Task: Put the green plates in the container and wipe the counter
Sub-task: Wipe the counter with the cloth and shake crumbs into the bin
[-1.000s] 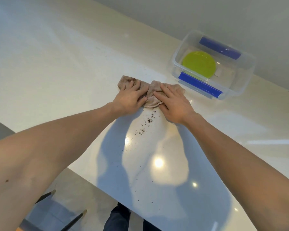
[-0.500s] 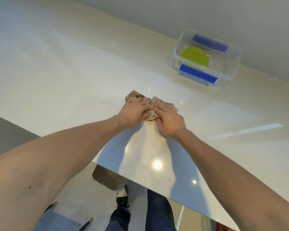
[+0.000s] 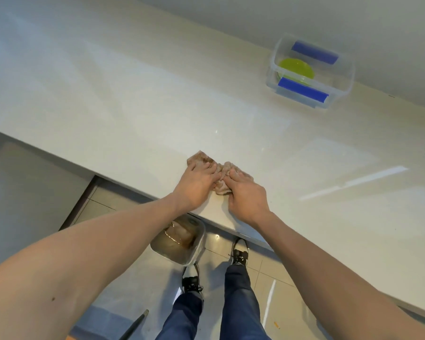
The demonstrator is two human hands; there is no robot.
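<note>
I have both hands, left (image 3: pixel 198 185) and right (image 3: pixel 246 194), pressed flat on the bunched cloth (image 3: pixel 223 178) near the surface (image 3: pixel 133 106) edge. The plates (image 3: pixel 295 69) sit in the container (image 3: pixel 312 72), well apart. A bin (image 3: pixel 179 244) stands on the floor below the edge; I judge that crumbs could miss it if I drag the cloth off-line.

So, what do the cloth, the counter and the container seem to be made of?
Cloth: soft woven or terry fabric, brownish, matte; it bunches into folds under both hands. Counter: hard polished stone or a stone-like composite, pale cream; it mirrors the lights in sharp streaks. Container: clear, glossy plastic; the green plates show through its wall, and its clips are opaque blue.
</note>
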